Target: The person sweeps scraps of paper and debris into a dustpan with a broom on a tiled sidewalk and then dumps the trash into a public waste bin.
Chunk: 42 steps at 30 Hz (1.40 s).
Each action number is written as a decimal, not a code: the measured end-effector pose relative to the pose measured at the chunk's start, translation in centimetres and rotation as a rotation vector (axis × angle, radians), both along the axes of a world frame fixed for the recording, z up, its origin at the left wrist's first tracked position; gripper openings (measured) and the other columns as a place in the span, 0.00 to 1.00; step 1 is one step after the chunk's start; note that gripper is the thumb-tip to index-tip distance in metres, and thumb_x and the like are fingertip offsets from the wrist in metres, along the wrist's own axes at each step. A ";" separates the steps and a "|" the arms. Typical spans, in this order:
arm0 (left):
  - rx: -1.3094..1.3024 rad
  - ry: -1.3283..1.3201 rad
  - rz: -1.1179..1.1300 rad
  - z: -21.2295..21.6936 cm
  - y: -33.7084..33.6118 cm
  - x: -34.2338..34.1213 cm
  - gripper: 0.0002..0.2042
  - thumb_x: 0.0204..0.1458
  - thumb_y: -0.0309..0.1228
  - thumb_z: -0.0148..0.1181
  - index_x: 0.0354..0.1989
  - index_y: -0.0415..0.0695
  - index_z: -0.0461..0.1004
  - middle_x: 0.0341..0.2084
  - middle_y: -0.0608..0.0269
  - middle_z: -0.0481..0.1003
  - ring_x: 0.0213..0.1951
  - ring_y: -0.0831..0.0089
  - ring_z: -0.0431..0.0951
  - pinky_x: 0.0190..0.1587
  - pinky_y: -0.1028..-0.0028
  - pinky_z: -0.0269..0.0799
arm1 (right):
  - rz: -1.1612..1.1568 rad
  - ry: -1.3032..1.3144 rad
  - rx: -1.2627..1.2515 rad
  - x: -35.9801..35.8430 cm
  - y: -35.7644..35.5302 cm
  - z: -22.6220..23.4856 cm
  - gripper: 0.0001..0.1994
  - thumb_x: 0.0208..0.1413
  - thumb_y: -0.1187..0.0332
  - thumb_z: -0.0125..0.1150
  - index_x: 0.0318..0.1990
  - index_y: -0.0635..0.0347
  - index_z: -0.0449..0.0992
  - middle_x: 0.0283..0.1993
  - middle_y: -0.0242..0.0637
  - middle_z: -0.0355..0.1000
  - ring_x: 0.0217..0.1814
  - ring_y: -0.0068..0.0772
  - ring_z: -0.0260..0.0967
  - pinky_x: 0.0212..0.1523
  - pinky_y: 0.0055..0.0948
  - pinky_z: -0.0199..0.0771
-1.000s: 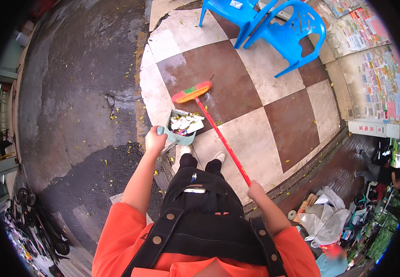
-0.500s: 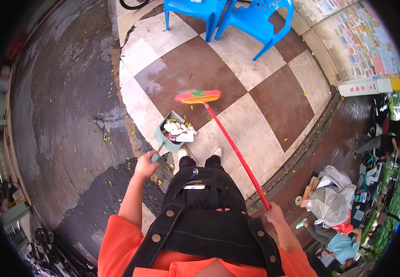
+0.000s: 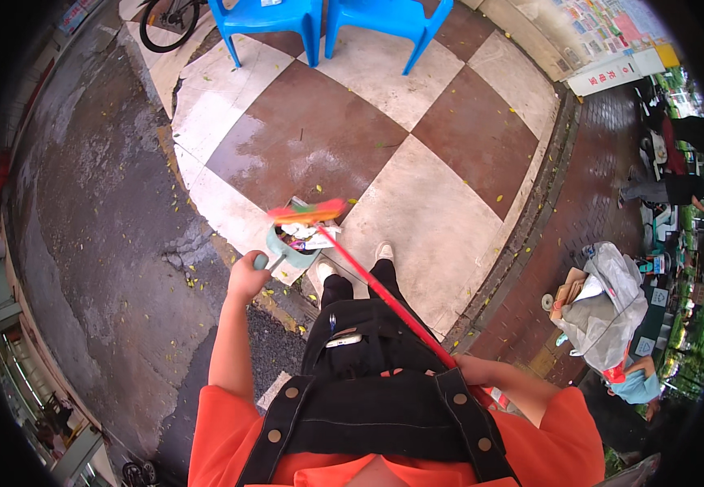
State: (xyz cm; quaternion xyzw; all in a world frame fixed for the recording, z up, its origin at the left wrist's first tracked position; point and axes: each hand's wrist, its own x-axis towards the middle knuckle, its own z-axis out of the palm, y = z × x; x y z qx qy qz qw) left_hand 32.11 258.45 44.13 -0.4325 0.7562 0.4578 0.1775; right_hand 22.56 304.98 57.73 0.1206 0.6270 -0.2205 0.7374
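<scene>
My left hand (image 3: 248, 277) is closed round the short handle of a grey-green dustpan (image 3: 301, 258), which sits by my shoes at the paving's edge. Crumpled white paper (image 3: 297, 230) and other litter lie in the pan, partly hidden by the broom head. In my right hand (image 3: 470, 369), beside my hip, is the red pole of a broom (image 3: 383, 293). Its orange and pink bristled head (image 3: 309, 213), slightly blurred, is over the front of the dustpan. Whether the bristles touch the litter I cannot tell.
Two blue plastic chairs (image 3: 275, 18) stand ahead on the checkered tiles (image 3: 305, 138), with a bicycle wheel (image 3: 168, 23) to their left. Wet dark asphalt (image 3: 100, 195) with fallen leaves lies left. A bulky grey plastic bag (image 3: 611, 312) and other people are on the right, past a kerb.
The broom head has come back toward me and left, from the tiles to over the dustpan. My right hand stays on the pole, and my view has shifted a little to the right.
</scene>
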 end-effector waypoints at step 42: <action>-0.349 0.018 0.387 -3.5 0.3 -5.2 0.10 0.24 0.27 0.54 0.14 0.31 0.67 0.09 0.51 0.68 0.14 0.65 0.68 0.21 0.65 0.63 | 0.230 -0.027 -0.037 -19.0 -1.1 5.4 0.14 0.35 0.74 0.53 0.34 0.62 0.64 0.13 0.31 0.59 0.11 0.22 0.56 0.12 0.24 0.55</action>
